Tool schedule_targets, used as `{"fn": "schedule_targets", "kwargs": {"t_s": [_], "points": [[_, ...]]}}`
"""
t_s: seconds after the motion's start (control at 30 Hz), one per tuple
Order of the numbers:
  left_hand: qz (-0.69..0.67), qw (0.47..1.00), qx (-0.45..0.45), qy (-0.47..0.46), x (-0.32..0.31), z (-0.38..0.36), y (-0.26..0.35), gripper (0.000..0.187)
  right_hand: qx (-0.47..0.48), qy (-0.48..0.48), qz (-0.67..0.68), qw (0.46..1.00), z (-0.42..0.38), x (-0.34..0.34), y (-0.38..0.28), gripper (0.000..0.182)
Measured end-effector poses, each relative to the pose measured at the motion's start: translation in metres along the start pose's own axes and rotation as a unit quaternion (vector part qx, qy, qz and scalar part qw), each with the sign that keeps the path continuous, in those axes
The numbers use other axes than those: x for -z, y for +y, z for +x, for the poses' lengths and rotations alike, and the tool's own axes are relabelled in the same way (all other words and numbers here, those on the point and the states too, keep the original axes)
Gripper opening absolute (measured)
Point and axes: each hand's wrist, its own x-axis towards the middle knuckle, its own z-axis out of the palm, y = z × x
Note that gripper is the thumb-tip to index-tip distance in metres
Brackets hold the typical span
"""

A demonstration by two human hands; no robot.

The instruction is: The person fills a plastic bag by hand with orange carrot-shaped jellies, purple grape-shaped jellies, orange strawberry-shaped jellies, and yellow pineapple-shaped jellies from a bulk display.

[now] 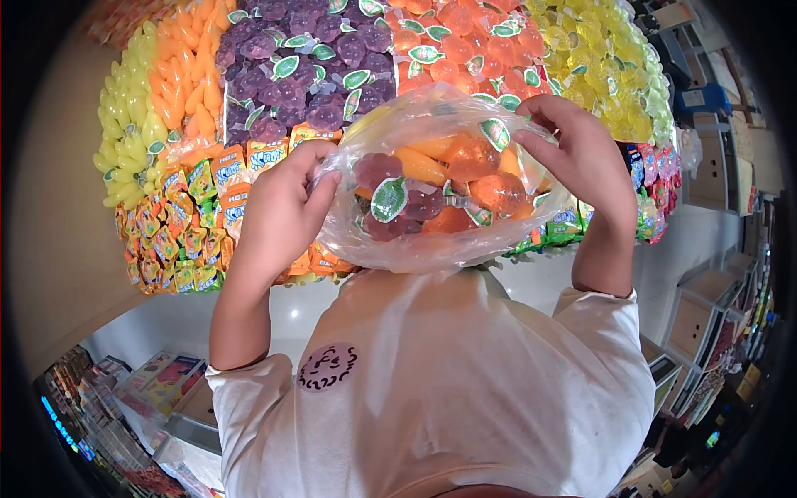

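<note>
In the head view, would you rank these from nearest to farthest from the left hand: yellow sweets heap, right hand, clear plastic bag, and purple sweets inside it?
From the left hand:
1. Clear plastic bag: in its grip.
2. Purple sweets: bag's left side.
3. Right hand: bag's right rim.
4. Yellow sweets heap: beyond, upper right.

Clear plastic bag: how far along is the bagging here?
Already done: purple pieces and orange pieces lie inside the clear plastic bag. In hand: the left hand and right hand hold its rim from opposite sides. Left: closing it, probably, since its mouth is open; whether more pieces are wanted, the picture cannot tell.
</note>
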Motion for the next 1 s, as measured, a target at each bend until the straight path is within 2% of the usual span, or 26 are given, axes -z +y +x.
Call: {"fn": "schedule_targets", "kwargs": {"t_s": [0.07,0.1,0.13,0.17,0.2,0.23,0.27,0.33,0.4,0.5,0.53,0.63,0.7,0.77,0.8,0.83,0.9,0.93,0.97,1.0], "points": [[-0.055,0.998,0.023,-0.018,-0.005,0.007,-0.007,0.025,-0.093,-0.159,0.0,0.983,0.007,0.001,0.007,0.02],[-0.176,0.984,-0.013,0.029,-0.007,0.01,-0.009,0.022,-0.093,-0.159,-0.001,0.983,0.009,-0.002,0.015,0.02],[-0.294,0.952,-0.047,0.075,-0.008,0.011,-0.009,0.019,-0.082,-0.087,0.116,0.986,0.008,-0.01,0.027,0.02],[-0.294,0.952,-0.047,0.074,-0.006,0.011,-0.006,0.019,-0.068,-0.014,0.231,0.97,0.007,-0.014,0.033,0.02],[-0.334,0.928,-0.114,0.119,-0.001,0.012,0.0,0.016,-0.054,0.009,0.288,0.956,0.009,-0.011,0.03,0.02],[-0.37,0.897,-0.179,0.162,0.003,0.013,0.007,0.013,-0.054,0.01,0.288,0.956,0.011,-0.011,0.026,0.02],[-0.383,0.889,-0.18,0.174,0.006,0.012,0.014,0.016,-0.059,0.03,0.309,0.949,0.013,-0.012,0.023,0.02],[-0.378,0.902,-0.154,0.139,0.007,0.016,0.012,0.017,-0.061,0.053,0.33,0.94,0.017,-0.011,0.023,0.021],[-0.342,0.931,-0.105,0.071,0.009,0.019,0.007,0.023,-0.082,-0.037,0.333,0.939,0.019,-0.011,0.027,0.019],[-0.31,0.941,-0.106,0.081,0.003,0.016,0.007,0.028,-0.088,-0.031,0.383,0.919,0.015,-0.015,0.026,0.018],[-0.315,0.943,-0.094,0.057,0.007,0.014,0.0,0.034,-0.081,-0.032,0.397,0.914,0.015,-0.013,0.029,0.021],[-0.359,0.927,-0.098,0.055,0.018,0.023,-0.024,0.029,-0.071,-0.045,0.417,0.905,0.025,-0.007,0.047,0.025],[-0.354,0.926,-0.099,0.08,0.021,0.035,-0.029,0.032,-0.094,-0.038,0.411,0.906,0.037,-0.015,0.064,0.027],[-0.38,0.92,-0.082,0.042,0.027,0.049,-0.034,0.029,-0.136,-0.02,0.434,0.89,0.05,-0.03,0.086,0.025],[-0.381,0.922,-0.045,0.05,0.024,0.059,-0.039,0.022,-0.137,-0.016,0.421,0.896,0.057,-0.039,0.099,0.024],[-0.38,0.922,-0.046,0.051,0.021,0.069,-0.044,0.022,-0.136,-0.016,0.421,0.896,0.062,-0.044,0.102,0.024],[-0.309,0.946,-0.017,0.096,0.015,0.09,-0.055,0.015,-0.177,0.002,0.333,0.926,0.071,-0.054,0.105,0.025],[-0.294,0.949,-0.038,0.109,0.012,0.102,-0.067,0.016,-0.177,0.001,0.334,0.926,0.075,-0.061,0.114,0.025],[-0.293,0.949,-0.036,0.11,0.01,0.114,-0.077,0.016,-0.165,0.027,0.271,0.948,0.08,-0.069,0.126,0.028],[-0.189,0.967,-0.064,0.16,0.01,0.123,-0.081,0.018,-0.152,0.053,0.209,0.965,0.084,-0.075,0.127,0.032]]}}
